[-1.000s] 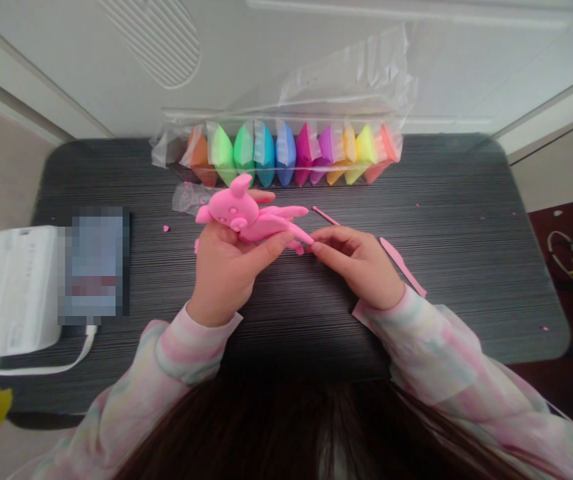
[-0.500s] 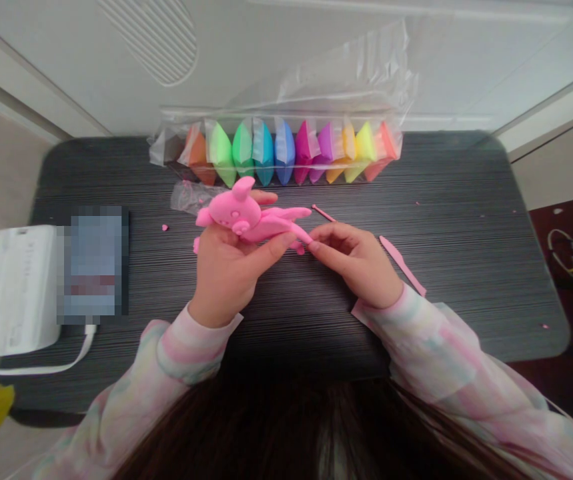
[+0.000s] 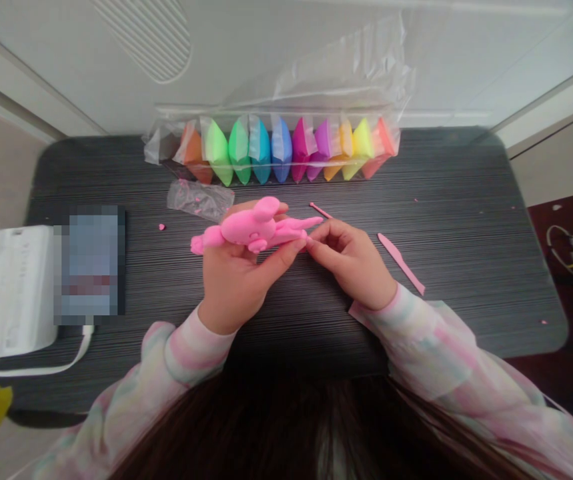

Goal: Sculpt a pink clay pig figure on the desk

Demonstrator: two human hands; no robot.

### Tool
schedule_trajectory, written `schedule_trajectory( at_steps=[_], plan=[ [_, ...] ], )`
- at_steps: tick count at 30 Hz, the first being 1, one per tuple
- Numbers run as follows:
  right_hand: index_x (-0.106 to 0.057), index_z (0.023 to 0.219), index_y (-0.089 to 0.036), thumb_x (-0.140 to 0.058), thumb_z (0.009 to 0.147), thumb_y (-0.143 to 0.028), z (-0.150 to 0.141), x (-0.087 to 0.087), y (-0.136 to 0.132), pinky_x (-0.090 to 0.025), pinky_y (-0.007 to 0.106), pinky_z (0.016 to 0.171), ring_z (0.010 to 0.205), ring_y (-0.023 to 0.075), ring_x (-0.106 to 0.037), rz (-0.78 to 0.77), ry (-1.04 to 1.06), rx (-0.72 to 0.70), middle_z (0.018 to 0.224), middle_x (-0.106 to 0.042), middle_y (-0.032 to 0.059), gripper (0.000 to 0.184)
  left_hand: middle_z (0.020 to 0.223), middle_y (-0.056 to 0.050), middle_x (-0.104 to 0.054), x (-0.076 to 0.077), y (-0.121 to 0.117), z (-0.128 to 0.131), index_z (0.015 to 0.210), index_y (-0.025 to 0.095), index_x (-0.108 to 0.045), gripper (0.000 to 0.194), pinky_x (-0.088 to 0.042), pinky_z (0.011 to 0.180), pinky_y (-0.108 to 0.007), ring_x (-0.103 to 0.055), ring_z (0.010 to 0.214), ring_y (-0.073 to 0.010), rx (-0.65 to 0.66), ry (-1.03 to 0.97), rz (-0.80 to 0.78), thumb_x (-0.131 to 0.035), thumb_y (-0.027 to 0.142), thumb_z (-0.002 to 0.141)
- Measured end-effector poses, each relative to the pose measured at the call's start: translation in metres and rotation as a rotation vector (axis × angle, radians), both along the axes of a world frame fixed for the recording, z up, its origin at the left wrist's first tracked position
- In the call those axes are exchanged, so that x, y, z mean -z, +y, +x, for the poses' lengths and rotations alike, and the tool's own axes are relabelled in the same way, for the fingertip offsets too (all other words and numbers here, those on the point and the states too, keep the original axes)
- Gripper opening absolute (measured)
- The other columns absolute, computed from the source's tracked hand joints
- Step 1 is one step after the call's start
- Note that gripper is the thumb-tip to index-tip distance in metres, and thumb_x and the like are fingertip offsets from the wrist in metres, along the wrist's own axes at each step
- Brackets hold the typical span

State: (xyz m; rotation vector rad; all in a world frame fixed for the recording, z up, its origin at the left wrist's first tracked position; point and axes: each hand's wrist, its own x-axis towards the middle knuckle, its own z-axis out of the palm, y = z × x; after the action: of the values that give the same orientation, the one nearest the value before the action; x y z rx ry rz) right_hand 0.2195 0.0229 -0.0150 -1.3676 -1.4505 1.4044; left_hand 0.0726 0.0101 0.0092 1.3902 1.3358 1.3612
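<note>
Two hands meet at one pink figure (image 3: 239, 228) just left of the middle of the frame, held above the dark table (image 3: 466, 280). We see the left hand (image 3: 233, 287) wrapped round its body, thumb pressed along the lower side, so that part of the figure is hidden from us. The right hand (image 3: 359, 263) pinches the tip of a limb at the figure's right end between thumb and forefinger. Just beyond that hand we find a thin pink stick (image 3: 319, 210), its lower end out of sight behind the knuckles, and to the right lies a pink knife-shaped tool (image 3: 401, 263). A small pink scrap (image 3: 162, 227) sits left of the figure. At the left edge we have a white box (image 3: 13, 293), a pixelated device (image 3: 93, 267) and a white cable (image 3: 69, 363); dark hair (image 3: 266, 433) covers the table's near edge at bottom centre. Behind the left hand, a small clear wrapper (image 3: 216, 200) holds pink crumbs. Across the upper middle, a large clear bag (image 3: 336, 70) contains a row of coloured packets (image 3: 281, 150), from grey and brown through greens, blues and purples to yellow and red.
</note>
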Motion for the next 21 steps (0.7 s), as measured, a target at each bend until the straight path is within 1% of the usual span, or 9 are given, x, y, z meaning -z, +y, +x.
schedule_trajectory(
  at_steps=[3,5,7,9,11,13,15,18,21],
  plan=[
    [-0.052,0.064,-0.017,-0.057,0.071,-0.024,0.000,0.000,0.000,-0.033,0.022,0.050,0.052,0.0071,-0.044,-0.026,0.007,0.017,0.057,-0.052,-0.0048,0.011,0.091,0.001,-0.062,0.000,0.000,0.000,0.080,0.024,-0.060,0.020,-0.052,0.083,-0.034,-0.062,0.087,-0.0177,-0.012,-0.007,0.000,-0.068,0.014,0.065],
    [-0.053,0.066,-0.017,-0.058,0.070,-0.024,0.000,0.000,0.001,-0.036,0.023,0.052,0.054,0.0074,-0.047,-0.040,0.038,0.021,0.060,-0.054,-0.0038,0.010,0.092,0.001,-0.062,0.001,0.000,0.000,0.081,0.023,-0.061,0.021,-0.052,0.082,-0.034,-0.062,0.086,-0.0179,-0.021,-0.007,-0.007,-0.069,0.014,0.065],
    [-0.056,0.073,-0.016,-0.058,0.071,-0.024,0.000,-0.001,0.002,-0.039,0.023,0.055,0.058,0.0081,-0.050,-0.055,0.071,0.013,0.064,-0.057,-0.0027,0.009,0.092,0.001,-0.062,0.003,0.001,-0.002,0.082,0.024,-0.061,0.022,-0.051,0.083,-0.035,-0.062,0.087,-0.0186,-0.027,0.001,0.007,-0.070,0.015,0.064],
    [-0.058,0.083,-0.017,-0.057,0.072,-0.024,0.002,0.000,0.003,-0.041,0.024,0.058,0.061,0.0086,-0.052,-0.060,0.083,0.021,0.069,-0.060,-0.0022,0.013,0.090,0.001,-0.063,0.006,0.002,-0.005,0.085,0.025,-0.061,0.025,-0.049,0.085,-0.037,-0.062,0.087,-0.0194,-0.040,0.006,0.025,-0.071,0.016,0.063],
    [-0.059,0.086,-0.018,-0.055,0.073,-0.023,0.003,0.000,0.004,-0.042,0.024,0.058,0.062,0.0087,-0.053,-0.051,0.074,0.043,0.071,-0.061,-0.0023,0.015,0.089,0.002,-0.063,0.009,0.003,-0.007,0.085,0.026,-0.061,0.025,-0.048,0.086,-0.037,-0.062,0.087,-0.0195,-0.045,0.013,0.038,-0.071,0.016,0.064],
    [-0.060,0.082,-0.018,-0.055,0.073,-0.024,0.004,-0.001,0.004,-0.043,0.024,0.059,0.063,0.0089,-0.054,-0.032,0.055,0.043,0.071,-0.062,-0.0022,0.011,0.089,0.003,-0.063,0.010,0.004,-0.008,0.084,0.026,-0.061,0.024,-0.048,0.086,-0.037,-0.062,0.087,-0.0187,-0.044,0.016,0.046,-0.070,0.016,0.064],
    [-0.060,0.077,-0.018,-0.056,0.073,-0.025,0.004,-0.002,0.004,-0.043,0.024,0.060,0.064,0.0094,-0.055,-0.018,0.025,0.002,0.072,-0.063,-0.0019,0.009,0.089,0.003,-0.063,0.009,0.004,-0.008,0.085,0.026,-0.061,0.025,-0.049,0.085,-0.036,-0.062,0.086,-0.0180,-0.040,0.007,0.047,-0.070,0.016,0.064],
    [-0.060,0.073,-0.018,-0.056,0.074,-0.028,0.004,-0.002,0.003,-0.042,0.023,0.058,0.062,0.0090,-0.054,0.014,-0.016,-0.051,0.069,-0.062,-0.0021,0.011,0.089,0.002,-0.062,0.007,0.004,-0.007,0.085,0.025,-0.061,0.025,-0.049,0.084,-0.036,-0.061,0.087,-0.0184,-0.039,0.006,0.032,-0.070,0.016,0.064],
    [-0.058,0.070,-0.017,-0.056,0.075,-0.030,0.004,-0.001,0.003,-0.039,0.022,0.054,0.057,0.0078,-0.051,0.022,-0.033,-0.049,0.063,-0.059,-0.0029,0.014,0.090,0.001,-0.062,0.004,0.004,-0.006,0.083,0.024,-0.061,0.024,-0.049,0.085,-0.035,-0.061,0.089,-0.0190,-0.030,0.044,0.039,-0.071,0.015,0.063]
  ],
)
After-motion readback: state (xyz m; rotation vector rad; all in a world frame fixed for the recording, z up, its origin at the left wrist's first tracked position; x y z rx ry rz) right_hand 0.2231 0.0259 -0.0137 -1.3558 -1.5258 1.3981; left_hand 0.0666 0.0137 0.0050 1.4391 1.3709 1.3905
